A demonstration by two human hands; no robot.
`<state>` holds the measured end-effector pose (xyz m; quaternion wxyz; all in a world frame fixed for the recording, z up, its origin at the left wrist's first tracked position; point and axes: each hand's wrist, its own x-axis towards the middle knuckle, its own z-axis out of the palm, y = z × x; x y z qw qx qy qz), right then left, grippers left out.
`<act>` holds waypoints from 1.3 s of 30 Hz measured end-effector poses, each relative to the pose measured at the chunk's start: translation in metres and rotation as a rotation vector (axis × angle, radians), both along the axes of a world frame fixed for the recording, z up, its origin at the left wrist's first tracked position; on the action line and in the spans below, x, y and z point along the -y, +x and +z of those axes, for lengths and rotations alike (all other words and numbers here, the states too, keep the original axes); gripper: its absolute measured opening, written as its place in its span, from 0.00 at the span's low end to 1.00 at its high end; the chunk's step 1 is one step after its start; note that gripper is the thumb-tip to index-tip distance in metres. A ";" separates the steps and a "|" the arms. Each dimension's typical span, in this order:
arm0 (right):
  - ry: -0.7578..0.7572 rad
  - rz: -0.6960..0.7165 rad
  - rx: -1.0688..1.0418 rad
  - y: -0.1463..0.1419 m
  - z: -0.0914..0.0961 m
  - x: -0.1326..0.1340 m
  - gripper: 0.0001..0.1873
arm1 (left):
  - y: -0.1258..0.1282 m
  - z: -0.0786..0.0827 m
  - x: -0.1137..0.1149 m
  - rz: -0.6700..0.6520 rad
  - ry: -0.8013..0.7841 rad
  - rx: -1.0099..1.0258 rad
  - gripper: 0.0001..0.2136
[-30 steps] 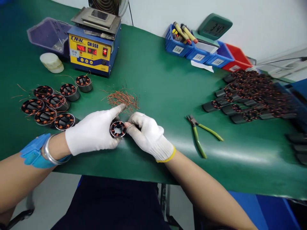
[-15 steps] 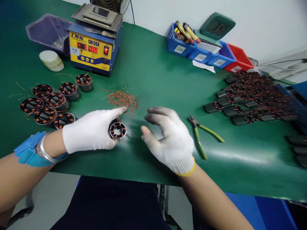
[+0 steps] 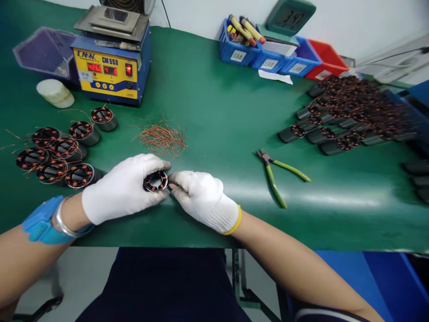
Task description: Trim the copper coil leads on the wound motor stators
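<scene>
My left hand, in a white glove, is wrapped round a motor stator, a short dark cylinder with copper windings in its ring. The stator's open end faces up toward me. At its right side my right hand, also gloved, is closed in a pinch with the fingertips by the rim. Whatever lies between those fingertips is too small to make out. Beyond both hands a loose heap of copper wire clippings lies on the green mat. Green-handled cutting pliers rest open to the right.
Several wound stators stand at the left. Behind them are a blue and yellow CM 558 unit, a white block and a purple bin. Many more stators lie at the right, below blue boxes and a red box.
My right hand has moved left to the stator and gone from open to a pinch beside its rim. My left hand keeps hold of the stator. The whole view has shifted slightly.
</scene>
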<state>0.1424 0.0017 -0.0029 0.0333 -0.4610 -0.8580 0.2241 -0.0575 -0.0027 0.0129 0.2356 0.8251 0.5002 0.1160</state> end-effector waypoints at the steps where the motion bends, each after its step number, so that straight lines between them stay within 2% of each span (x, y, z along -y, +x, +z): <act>1: -0.024 -0.002 -0.030 0.003 0.002 -0.001 0.14 | 0.002 -0.002 0.001 -0.004 0.002 0.031 0.17; 3: -0.074 -0.009 -0.088 0.010 0.006 -0.003 0.13 | 0.005 -0.005 0.002 -0.008 -0.003 0.063 0.12; 7: -0.164 -0.027 -0.097 0.020 0.013 -0.005 0.13 | 0.011 -0.010 0.004 -0.046 0.022 0.087 0.08; 13: -0.211 -0.040 -0.031 0.023 0.024 -0.007 0.12 | 0.015 -0.021 0.005 -0.110 0.163 0.160 0.04; 17: -0.280 -0.054 -0.096 0.030 0.028 -0.009 0.11 | 0.018 -0.026 0.007 -0.129 0.214 0.215 0.03; 21: -0.437 -0.067 -0.328 0.042 0.025 -0.019 0.09 | 0.020 -0.026 0.008 -0.133 0.243 0.243 0.02; 24: -0.574 -0.103 -0.543 0.044 0.020 -0.030 0.17 | 0.021 -0.024 0.009 -0.137 0.243 0.220 0.03; 29: -0.914 -0.044 -0.410 0.022 0.011 -0.033 0.16 | 0.022 -0.025 0.009 -0.135 0.270 0.193 0.05; 31: -0.979 -0.122 -0.434 0.012 0.008 -0.027 0.16 | 0.023 -0.026 0.010 -0.110 0.265 0.170 0.05; 33: -0.980 -0.200 -0.498 0.007 0.004 -0.021 0.14 | 0.023 -0.025 0.012 -0.068 0.242 0.150 0.05; 35: -0.934 -0.215 -0.526 0.006 0.000 -0.015 0.12 | 0.022 -0.022 0.014 -0.021 0.203 0.159 0.10; 38: -0.806 -0.181 -0.532 0.011 -0.005 -0.011 0.10 | 0.012 -0.015 0.013 -0.021 0.072 0.241 0.30; 39: -0.761 -0.162 -0.534 0.014 -0.005 -0.011 0.11 | 0.007 -0.013 0.011 -0.023 0.001 0.305 0.34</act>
